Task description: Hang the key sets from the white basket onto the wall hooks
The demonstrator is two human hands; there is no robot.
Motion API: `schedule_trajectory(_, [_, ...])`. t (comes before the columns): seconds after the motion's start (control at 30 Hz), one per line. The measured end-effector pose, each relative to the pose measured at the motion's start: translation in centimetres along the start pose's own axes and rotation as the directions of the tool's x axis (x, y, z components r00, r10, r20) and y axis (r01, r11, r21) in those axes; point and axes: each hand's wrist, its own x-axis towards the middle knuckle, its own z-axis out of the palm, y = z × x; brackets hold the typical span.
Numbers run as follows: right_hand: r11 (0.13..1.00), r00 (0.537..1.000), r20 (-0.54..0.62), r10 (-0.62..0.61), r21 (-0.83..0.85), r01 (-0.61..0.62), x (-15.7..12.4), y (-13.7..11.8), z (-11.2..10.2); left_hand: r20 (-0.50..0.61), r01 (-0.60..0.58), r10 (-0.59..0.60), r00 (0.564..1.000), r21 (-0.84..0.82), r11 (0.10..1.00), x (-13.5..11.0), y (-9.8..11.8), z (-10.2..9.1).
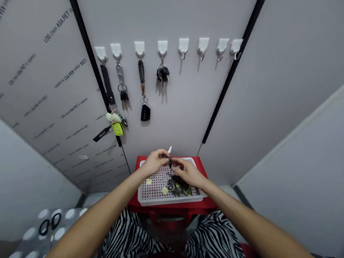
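Both hands meet above a white perforated basket [153, 201]. My left hand [154, 161] is closed, its thumb and fingers pinching a small dark set of keys [170, 161] with a white piece sticking up from the top. From the other side, my right hand [188, 172] pinches the same keys with bent fingers, which partly hide them. Below my right hand a heap of keys and key rings [179, 187] lies in the right part of the basket. Two pale yellow squares, a left one [148, 181] and a nearer one [164, 190], also lie there.
A row of white wall hooks [162, 46] runs across the panel ahead. Key sets hang on the left ones, including a black car key [145, 112] and a lime-green fob [117, 129]. The basket stands on a red box [167, 209]. White-capped bottles [60, 233] stand lower left.
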Motion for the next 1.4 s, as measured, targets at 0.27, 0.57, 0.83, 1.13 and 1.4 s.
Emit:
schedule_trajectory(0.27, [0.986,0.975,-0.197,0.101,0.151,-0.072,2.0,-1.8,-0.5,-0.123,-0.009,0.012,0.992,0.025,1.000,0.7,0.4,-0.4])
schedule_trajectory(0.57, [0.966,0.936,-0.318,-0.149,-0.250,0.069,3.6,-5.2,-3.2,-0.118,-0.098,0.113,0.987,0.127,0.987,2.1,2.7,-0.3])
schedule_trajectory(0.83, [0.980,0.875,-0.448,-0.184,-0.148,0.130,8.3,-12.3,-10.3,-0.218,-0.355,0.466,0.858,0.405,0.842,4.4,12.3,-0.7])
schedule_trajectory(1.13, [0.995,0.710,-0.698,-0.090,-0.038,0.088,13.9,-17.4,-15.4,-0.271,-0.378,0.589,0.761,0.553,0.743,6.5,20.4,0.3])
schedule_trajectory(1.4, [0.971,0.703,-0.709,-0.052,-0.201,-0.131,16.1,-16.4,-16.1,-0.257,-0.282,0.552,0.793,0.649,0.707,6.8,19.9,0.1])
